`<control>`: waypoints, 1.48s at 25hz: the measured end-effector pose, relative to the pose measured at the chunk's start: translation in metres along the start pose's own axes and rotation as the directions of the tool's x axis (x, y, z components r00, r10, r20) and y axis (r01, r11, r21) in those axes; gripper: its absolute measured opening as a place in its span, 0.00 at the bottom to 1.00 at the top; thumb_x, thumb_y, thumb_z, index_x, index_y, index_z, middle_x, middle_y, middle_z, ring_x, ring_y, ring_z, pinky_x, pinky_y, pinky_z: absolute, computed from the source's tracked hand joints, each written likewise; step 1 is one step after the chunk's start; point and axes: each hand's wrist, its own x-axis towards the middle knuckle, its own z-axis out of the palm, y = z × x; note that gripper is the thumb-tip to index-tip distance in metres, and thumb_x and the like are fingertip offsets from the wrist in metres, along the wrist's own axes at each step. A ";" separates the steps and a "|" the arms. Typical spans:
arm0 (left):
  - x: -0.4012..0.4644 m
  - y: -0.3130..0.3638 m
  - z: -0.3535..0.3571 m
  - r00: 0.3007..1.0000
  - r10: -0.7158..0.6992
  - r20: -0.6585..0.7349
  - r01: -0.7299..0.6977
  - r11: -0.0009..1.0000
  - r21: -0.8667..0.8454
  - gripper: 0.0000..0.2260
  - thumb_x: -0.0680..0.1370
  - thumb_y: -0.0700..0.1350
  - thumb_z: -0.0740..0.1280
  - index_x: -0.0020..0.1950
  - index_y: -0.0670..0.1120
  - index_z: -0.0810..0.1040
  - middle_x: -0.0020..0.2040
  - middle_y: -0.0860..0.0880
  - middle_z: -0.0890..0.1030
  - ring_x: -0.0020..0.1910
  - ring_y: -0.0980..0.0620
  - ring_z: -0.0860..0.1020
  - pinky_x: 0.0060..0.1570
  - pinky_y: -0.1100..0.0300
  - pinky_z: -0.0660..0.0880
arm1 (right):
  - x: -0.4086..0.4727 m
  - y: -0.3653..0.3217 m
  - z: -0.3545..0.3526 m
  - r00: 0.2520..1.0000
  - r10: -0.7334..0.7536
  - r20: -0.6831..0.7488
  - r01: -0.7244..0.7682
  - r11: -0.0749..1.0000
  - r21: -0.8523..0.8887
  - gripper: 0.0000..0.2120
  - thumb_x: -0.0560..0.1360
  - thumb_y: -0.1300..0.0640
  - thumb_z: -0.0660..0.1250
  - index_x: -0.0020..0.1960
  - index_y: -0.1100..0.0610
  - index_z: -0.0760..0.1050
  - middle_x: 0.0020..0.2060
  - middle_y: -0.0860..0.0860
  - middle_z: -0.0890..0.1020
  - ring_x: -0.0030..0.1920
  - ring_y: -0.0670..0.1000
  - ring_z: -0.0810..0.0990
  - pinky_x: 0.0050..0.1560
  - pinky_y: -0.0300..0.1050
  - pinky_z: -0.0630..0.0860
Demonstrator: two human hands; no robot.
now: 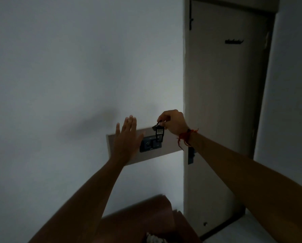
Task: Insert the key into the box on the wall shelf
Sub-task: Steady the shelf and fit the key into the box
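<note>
A dim room with a plain pale wall (58,67) fills most of the view, and a closed pale door (225,111) stands to the right with a small dark hook rack (234,41) on it. A narrow wall shelf (169,146) juts out just left of the door frame, and a small dark box (150,146) with a round dial on its face rests on it. The left hand (127,137) is raised flat with fingers spread and straight, gripping nothing, its palm toward the wall in front of the shelf's left part, just beside the box. The right hand (173,124), with a red thread band (186,136) at the wrist, pinches the key (158,131) by its top; the key and its tag hang down from the fingertips right above the box, whether touching it cannot be told.
</note>
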 end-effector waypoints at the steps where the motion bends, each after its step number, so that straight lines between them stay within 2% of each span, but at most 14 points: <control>1: 0.008 0.001 0.009 1.000 0.004 0.003 -0.004 1.000 0.004 0.32 0.84 0.58 0.55 0.82 0.43 0.51 0.83 0.43 0.53 0.83 0.46 0.50 0.80 0.42 0.47 | 0.008 0.013 0.002 1.000 0.000 -0.001 0.000 1.000 -0.003 0.05 0.68 0.69 0.74 0.43 0.63 0.84 0.40 0.60 0.87 0.35 0.49 0.80 0.43 0.44 0.82; 6: 0.046 -0.001 0.045 0.997 -0.059 0.039 0.057 0.997 0.058 0.32 0.84 0.58 0.54 0.82 0.42 0.51 0.83 0.43 0.53 0.83 0.47 0.50 0.81 0.41 0.47 | 0.060 0.078 0.018 1.000 -0.029 0.002 0.029 1.000 -0.007 0.04 0.66 0.68 0.76 0.41 0.64 0.84 0.39 0.61 0.86 0.36 0.53 0.80 0.46 0.54 0.83; 10: 0.069 -0.002 0.078 0.989 -0.133 0.069 0.124 0.985 0.120 0.33 0.84 0.60 0.53 0.82 0.43 0.50 0.83 0.43 0.51 0.83 0.47 0.48 0.81 0.42 0.46 | 0.101 0.125 0.039 0.998 -0.050 0.046 0.049 0.998 0.026 0.04 0.66 0.67 0.76 0.40 0.63 0.84 0.39 0.62 0.86 0.41 0.61 0.83 0.49 0.60 0.81; 15: 0.087 0.002 0.121 0.970 -0.226 0.090 0.210 0.964 0.162 0.33 0.84 0.61 0.52 0.82 0.43 0.50 0.83 0.43 0.51 0.83 0.46 0.48 0.81 0.41 0.48 | 0.138 0.172 0.071 0.988 -0.100 0.117 0.094 0.994 0.060 0.05 0.64 0.67 0.77 0.39 0.61 0.84 0.38 0.61 0.85 0.42 0.59 0.82 0.47 0.51 0.79; 18: 0.092 0.007 0.143 0.957 -0.268 0.109 0.250 0.956 0.157 0.33 0.83 0.61 0.53 0.82 0.43 0.51 0.83 0.42 0.51 0.83 0.46 0.49 0.81 0.40 0.48 | 0.150 0.193 0.090 0.977 -0.142 0.156 0.125 0.986 0.113 0.06 0.63 0.68 0.76 0.39 0.62 0.84 0.38 0.62 0.84 0.40 0.59 0.82 0.46 0.53 0.80; 22: 0.095 0.006 0.159 0.936 -0.336 0.104 0.316 0.933 0.170 0.34 0.83 0.62 0.53 0.82 0.43 0.51 0.83 0.42 0.52 0.82 0.45 0.49 0.80 0.41 0.48 | 0.157 0.209 0.112 0.966 -0.218 0.140 0.190 0.964 0.189 0.06 0.62 0.71 0.74 0.38 0.64 0.84 0.38 0.63 0.84 0.39 0.60 0.82 0.45 0.57 0.81; 30: 0.093 -0.003 0.167 0.927 -0.351 0.134 0.311 0.916 0.253 0.35 0.83 0.62 0.53 0.82 0.43 0.47 0.83 0.43 0.49 0.82 0.45 0.48 0.81 0.41 0.48 | 0.156 0.229 0.138 0.961 -0.202 0.189 0.146 0.951 0.274 0.07 0.62 0.72 0.74 0.38 0.65 0.84 0.39 0.63 0.84 0.41 0.60 0.82 0.46 0.54 0.81; 33: 0.093 -0.005 0.168 0.932 -0.339 0.131 0.301 0.923 0.240 0.35 0.83 0.61 0.54 0.82 0.43 0.48 0.83 0.43 0.49 0.83 0.45 0.48 0.81 0.41 0.49 | 0.153 0.234 0.144 0.951 -0.214 0.223 0.158 0.957 0.245 0.06 0.63 0.73 0.72 0.38 0.65 0.83 0.40 0.63 0.83 0.42 0.61 0.81 0.46 0.54 0.81; 37: 0.090 -0.007 0.177 0.942 -0.313 0.123 0.281 0.933 0.225 0.35 0.83 0.61 0.55 0.82 0.43 0.48 0.84 0.43 0.49 0.83 0.46 0.47 0.81 0.41 0.49 | 0.151 0.240 0.148 0.932 -0.231 0.280 0.207 0.972 0.114 0.06 0.65 0.73 0.69 0.40 0.65 0.81 0.41 0.62 0.81 0.43 0.62 0.80 0.42 0.45 0.73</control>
